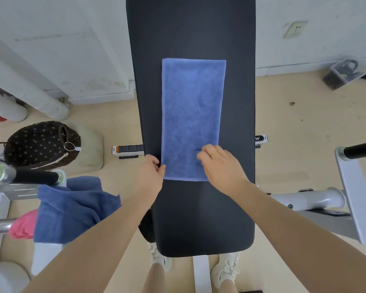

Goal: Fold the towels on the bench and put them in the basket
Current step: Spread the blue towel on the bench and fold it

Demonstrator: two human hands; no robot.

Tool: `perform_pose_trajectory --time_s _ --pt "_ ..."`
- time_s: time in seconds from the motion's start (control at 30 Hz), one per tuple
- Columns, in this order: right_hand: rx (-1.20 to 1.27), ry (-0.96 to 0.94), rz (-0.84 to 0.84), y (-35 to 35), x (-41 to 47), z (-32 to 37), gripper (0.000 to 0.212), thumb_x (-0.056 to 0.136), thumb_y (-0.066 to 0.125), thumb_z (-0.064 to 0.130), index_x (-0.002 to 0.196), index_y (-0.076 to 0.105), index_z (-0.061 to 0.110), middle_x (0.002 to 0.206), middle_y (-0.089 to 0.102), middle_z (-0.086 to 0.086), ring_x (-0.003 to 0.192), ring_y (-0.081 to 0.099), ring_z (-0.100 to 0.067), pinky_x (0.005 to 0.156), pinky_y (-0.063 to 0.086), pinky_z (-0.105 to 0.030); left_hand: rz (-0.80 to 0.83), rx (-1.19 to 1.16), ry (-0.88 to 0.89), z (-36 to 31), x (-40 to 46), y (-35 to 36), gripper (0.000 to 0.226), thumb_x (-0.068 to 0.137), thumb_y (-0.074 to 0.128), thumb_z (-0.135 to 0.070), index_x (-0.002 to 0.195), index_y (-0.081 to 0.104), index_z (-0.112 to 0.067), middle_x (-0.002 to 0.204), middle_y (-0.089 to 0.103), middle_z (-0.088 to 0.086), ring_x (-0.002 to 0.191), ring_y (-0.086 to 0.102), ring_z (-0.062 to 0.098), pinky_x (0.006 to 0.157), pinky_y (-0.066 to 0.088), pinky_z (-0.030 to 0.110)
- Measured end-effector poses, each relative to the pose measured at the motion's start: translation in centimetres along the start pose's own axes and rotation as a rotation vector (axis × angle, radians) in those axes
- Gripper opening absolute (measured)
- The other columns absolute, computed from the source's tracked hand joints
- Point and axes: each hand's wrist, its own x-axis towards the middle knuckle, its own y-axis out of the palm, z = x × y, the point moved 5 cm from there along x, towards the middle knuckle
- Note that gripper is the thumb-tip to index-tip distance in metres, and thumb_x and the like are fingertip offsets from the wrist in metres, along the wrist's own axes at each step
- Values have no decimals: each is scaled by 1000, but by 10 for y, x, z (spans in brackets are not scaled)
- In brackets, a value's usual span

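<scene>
A light blue towel point(191, 115) lay flat as a long narrow strip down the middle of the black padded bench point(190, 218), which ran from the top of the frame to the lower centre. The towel's far edge sat in the upper middle of the frame and its near edge just above the centre, with dark lettering partly showing near the near right corner. The left hand point(151, 172) was at the towel's near left corner, thumb and fingers curled in and pinching the towel's edge right at the side of the bench. The right hand point(220, 166) rested on top of the towel near its near right corner, fingers bent and loosely together, fingertips pressing down on the cloth; a ring showed on one finger, and whether it pinched any fabric could not be told. At the left of the frame, on the pale floor, stood a dark dotted basket point(38, 142) with loop handles and a white tag, well apart from the bench. Below it, in the lower left, a darker blue towel point(72, 210) hung crumpled over a metal bar, with a pink cloth point(23, 225) just beside it. White shoes point(225, 269) showed at the bottom edge beneath the bench end.
</scene>
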Motion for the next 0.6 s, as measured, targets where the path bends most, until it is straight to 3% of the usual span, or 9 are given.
perform_pose_trajectory --time_s 0.07,0.13,0.2,0.23,0.33,0.43,0.53,0.6 --pt "-2 29 -18 4 10 0 49 54 84 9 99 65 7 113 64 -12 101 63 -29 80 54 -35 -124 62 165 -11 2 -6 37 83 66 -17 113 49 -6 99 53 5 89 53 21 73 47 31" --pt "-54 48 37 16 19 1 71 57 86 25 120 60 3 133 54 -16 121 54 -32 98 44 -45 -255 331 587 -37 3 -3 54 71 75 -20 117 53 -2 118 56 15 106 56 34 87 51 44" --pt "-137 56 99 30 23 1 97 55 84 44 134 47 3 143 45 -13 130 45 -30 106 34 -46 -243 684 919 -53 9 16 78 63 78 -39 126 53 -1 135 51 17 122 52 35 99 43 48" --pt "-171 62 130 36 22 -1 107 54 82 52 139 38 5 146 41 -10 133 41 -28 108 29 -46 -204 814 992 -55 15 24 91 61 76 -52 132 48 -1 140 47 15 127 48 31 104 38 44" --pt "-212 70 224 47 10 -18 122 56 73 66 147 14 11 154 26 -5 141 26 -27 113 15 -48 -85 999 1000 -46 27 30 118 53 68 -73 140 32 -2 147 38 13 134 39 27 113 24 39" --pt "-247 132 312 46 -12 -42 128 51 73 70 147 9 16 156 21 -4 141 19 -28 113 12 -51 -46 1053 953 -37 28 27 130 46 70 -75 142 21 -3 150 32 13 137 33 27 111 23 41" --pt "-235 235 334 34 -26 -51 122 52 75 66 146 16 15 153 27 -11 138 31 -32 108 28 -54 -54 1026 928 -33 18 22 133 41 76 -71 142 23 -3 149 33 15 137 34 30 111 24 42" --pt "-197 176 201 24 -22 -38 95 64 69 57 139 35 10 149 33 -14 134 37 -33 103 38 -51 -58 948 1011 -32 4 26 121 47 78 -65 140 28 -4 148 33 16 137 30 30 114 20 42"
